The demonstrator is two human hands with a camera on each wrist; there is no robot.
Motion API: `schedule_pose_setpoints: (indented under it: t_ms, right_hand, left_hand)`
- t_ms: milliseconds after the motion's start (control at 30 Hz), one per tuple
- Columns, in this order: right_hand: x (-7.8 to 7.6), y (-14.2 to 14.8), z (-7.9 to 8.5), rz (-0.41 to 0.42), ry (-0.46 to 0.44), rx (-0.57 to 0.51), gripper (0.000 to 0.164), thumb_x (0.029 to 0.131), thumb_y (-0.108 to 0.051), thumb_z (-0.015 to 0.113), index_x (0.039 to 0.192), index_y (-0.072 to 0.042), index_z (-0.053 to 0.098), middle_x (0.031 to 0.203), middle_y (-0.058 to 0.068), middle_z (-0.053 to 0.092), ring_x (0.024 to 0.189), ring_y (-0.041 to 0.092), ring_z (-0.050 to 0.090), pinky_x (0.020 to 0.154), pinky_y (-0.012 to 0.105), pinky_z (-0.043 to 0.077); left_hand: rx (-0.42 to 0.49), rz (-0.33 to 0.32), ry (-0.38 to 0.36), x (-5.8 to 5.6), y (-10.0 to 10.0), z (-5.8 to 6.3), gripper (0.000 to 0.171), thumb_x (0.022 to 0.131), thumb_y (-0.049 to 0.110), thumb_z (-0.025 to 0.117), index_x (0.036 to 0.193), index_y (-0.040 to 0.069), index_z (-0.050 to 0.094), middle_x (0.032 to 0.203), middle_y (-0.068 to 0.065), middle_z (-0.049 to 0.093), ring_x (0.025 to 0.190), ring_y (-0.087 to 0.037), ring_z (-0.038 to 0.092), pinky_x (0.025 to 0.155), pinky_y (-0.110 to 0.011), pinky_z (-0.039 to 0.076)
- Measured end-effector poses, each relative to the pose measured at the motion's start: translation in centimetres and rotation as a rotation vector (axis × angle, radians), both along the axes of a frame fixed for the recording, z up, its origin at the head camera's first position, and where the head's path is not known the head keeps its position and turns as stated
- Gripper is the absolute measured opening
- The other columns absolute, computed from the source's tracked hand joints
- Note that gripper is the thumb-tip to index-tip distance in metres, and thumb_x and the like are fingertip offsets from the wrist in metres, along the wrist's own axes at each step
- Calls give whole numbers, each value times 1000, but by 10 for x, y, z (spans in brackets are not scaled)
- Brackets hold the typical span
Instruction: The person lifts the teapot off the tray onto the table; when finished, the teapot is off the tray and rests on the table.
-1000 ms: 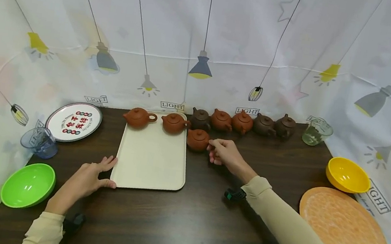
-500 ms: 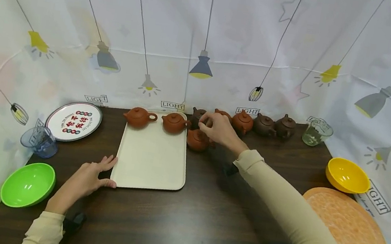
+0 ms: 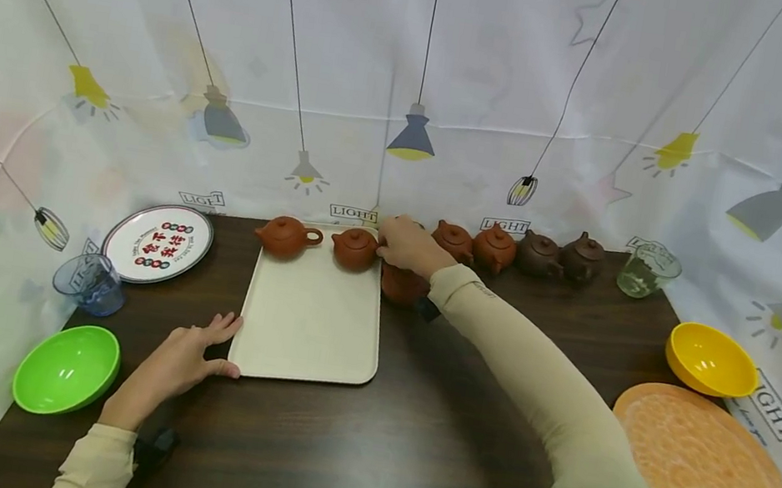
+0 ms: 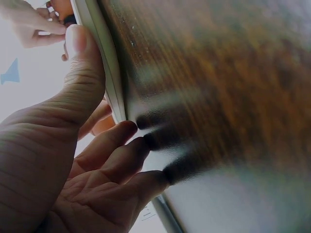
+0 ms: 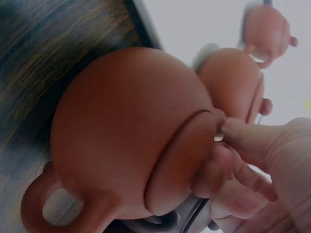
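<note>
On the left and rear part of a cream tray [image 3: 309,324] stand two reddish-brown teapots: the left teapot [image 3: 284,237] and the middle teapot [image 3: 354,250]. My right hand [image 3: 415,246] pinches the middle teapot's handle; in the right wrist view the thumb [image 5: 243,136] lies right at the handle loop. Under that hand, just right of the tray, a nearer reddish-brown teapot [image 5: 121,131] is partly hidden, with a dark teapot [image 5: 197,216] behind it. My left hand [image 3: 183,355] rests at the tray's front left corner, thumb [image 4: 85,63] along its edge, fingers spread.
A row of reddish teapots [image 3: 494,248] and dark teapots [image 3: 539,255] lines the back. On the right are a green glass [image 3: 648,271], yellow bowl [image 3: 711,361] and round orange mat [image 3: 705,477]. Left stand a plate [image 3: 135,231], blue glass [image 3: 91,283] and green bowl [image 3: 66,370].
My right hand left the nearer teapot's right side, rose over it and moved left to the middle teapot's handle. My left hand stayed at the tray; the head view shifted slightly.
</note>
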State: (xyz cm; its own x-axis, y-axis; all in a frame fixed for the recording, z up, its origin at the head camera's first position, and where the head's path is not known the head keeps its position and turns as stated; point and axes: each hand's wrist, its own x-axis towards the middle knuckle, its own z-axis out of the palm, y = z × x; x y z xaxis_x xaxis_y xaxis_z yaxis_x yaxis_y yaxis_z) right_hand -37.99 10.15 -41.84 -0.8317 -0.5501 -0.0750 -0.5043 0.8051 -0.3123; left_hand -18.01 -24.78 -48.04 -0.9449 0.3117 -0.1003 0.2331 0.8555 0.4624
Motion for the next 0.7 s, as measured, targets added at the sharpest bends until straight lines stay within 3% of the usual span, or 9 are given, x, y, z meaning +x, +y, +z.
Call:
schedule_pose_setpoints:
  t_ms: [100, 300, 433, 567, 700]
  right_hand:
    - [-1, -4, -2, -29, 8, 30, 16, 105, -7, 66, 92, 0, 70, 76, 9, 63, 66, 20, 57, 62, 31, 45]
    - [-1, -4, -10, -16, 72, 14, 12, 104, -1, 63, 92, 0, 67, 81, 13, 67, 71, 25, 65, 61, 31, 48]
    - [2, 3, -9, -13, 88, -30, 22, 103, 0, 62, 84, 0, 73, 71, 8, 61, 62, 18, 57, 56, 26, 42]
    - [10, 23, 10, -26, 102, -99, 26, 105, -2, 61, 89, 1, 82, 66, 7, 58, 57, 15, 46, 55, 26, 36]
    - [22, 61, 34, -61, 181, -130, 26, 105, -4, 62, 92, 0, 83, 68, 13, 63, 60, 18, 45, 60, 30, 36]
  left_hand:
    - [-6, -3, 3, -1, 0, 0, 86, 87, 37, 84, 158, 2, 50, 161, -27, 47, 143, -59, 49, 115, -72, 42]
    - [-6, 0, -8, 0, 1, 0, 88, 86, 40, 85, 158, 2, 50, 161, -27, 46, 140, -65, 48, 115, -73, 42]
    - [3, 2, -8, 3, 1, -3, 89, 85, 40, 85, 158, 2, 50, 161, -27, 46, 142, -62, 48, 115, -73, 41]
    - [5, 5, 3, 5, 0, -4, 88, 85, 39, 84, 157, 2, 51, 161, -26, 47, 143, -60, 48, 115, -73, 42]
    - [2, -2, 15, 3, 0, -2, 88, 85, 39, 85, 157, 2, 51, 160, -27, 48, 141, -62, 49, 114, -73, 42]
